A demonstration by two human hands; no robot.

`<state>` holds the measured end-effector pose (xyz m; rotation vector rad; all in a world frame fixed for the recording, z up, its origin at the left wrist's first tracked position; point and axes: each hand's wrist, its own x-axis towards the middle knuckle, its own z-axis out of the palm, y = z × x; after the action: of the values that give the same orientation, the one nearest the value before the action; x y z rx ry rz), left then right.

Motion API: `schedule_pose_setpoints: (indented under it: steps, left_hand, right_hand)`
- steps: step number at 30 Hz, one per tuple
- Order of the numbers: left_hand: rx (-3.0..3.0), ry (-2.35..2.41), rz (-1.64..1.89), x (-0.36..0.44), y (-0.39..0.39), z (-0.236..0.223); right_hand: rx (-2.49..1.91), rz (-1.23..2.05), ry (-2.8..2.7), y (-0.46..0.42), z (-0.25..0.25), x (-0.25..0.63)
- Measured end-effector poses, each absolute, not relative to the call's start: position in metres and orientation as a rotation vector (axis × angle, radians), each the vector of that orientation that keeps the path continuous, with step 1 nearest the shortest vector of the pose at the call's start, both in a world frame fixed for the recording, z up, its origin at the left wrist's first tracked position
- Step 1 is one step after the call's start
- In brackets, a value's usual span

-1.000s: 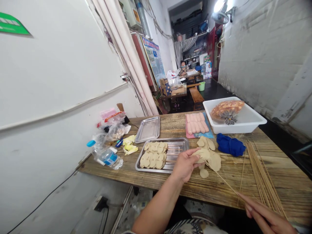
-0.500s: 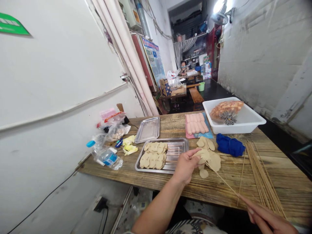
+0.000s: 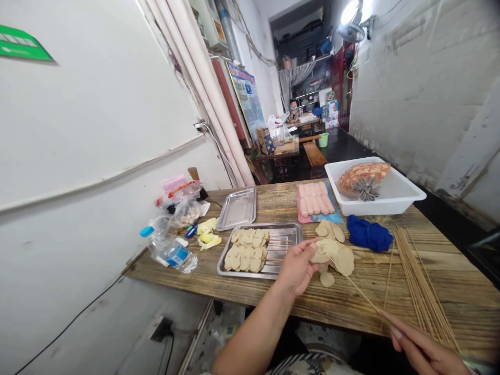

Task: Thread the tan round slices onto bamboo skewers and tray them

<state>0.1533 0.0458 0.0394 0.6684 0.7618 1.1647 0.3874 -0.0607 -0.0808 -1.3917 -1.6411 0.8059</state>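
My left hand (image 3: pixel 297 265) pinches a tan round food slice (image 3: pixel 327 249) just above the wooden table (image 3: pixel 273 291). My right hand (image 3: pixel 424 350), at the bottom right, grips the end of a thin bamboo skewer (image 3: pixel 361 292) whose tip reaches that slice. More loose tan slices (image 3: pixel 330 229) lie on the table around it, one small slice (image 3: pixel 327 278) below. Left of my hand stands a steel tray (image 3: pixel 287 232) holding skewered slices (image 3: pixel 247 250).
A bundle of bare skewers (image 3: pixel 420 281) lies at the right, a blue cloth (image 3: pixel 367 233) beside it. Behind are pink sausages (image 3: pixel 314 198), a white tub (image 3: pixel 394 195) with filled skewers, an empty steel tray (image 3: pixel 237 207), a water bottle (image 3: pixel 172 250) and bags. A person sits far back.
Hardly anything differs. My right hand has shifted slightly along the skewer; the left hand keeps its hold on the slice in the same place.
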Motion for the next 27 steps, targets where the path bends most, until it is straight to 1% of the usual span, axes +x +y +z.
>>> schedule_pose_setpoints:
  steps: [19, 27]
  left_hand:
    - [0.706, 0.802, 1.18, 0.159, 0.042, 0.046]
    - [0.727, 0.8, 1.178, 0.16, 0.042, 0.044]
  right_hand:
    - [-1.37, 0.877, -1.628, -0.061, -0.081, 0.388]
    - [-1.365, 0.837, -1.617, -0.058, -0.074, 0.384]
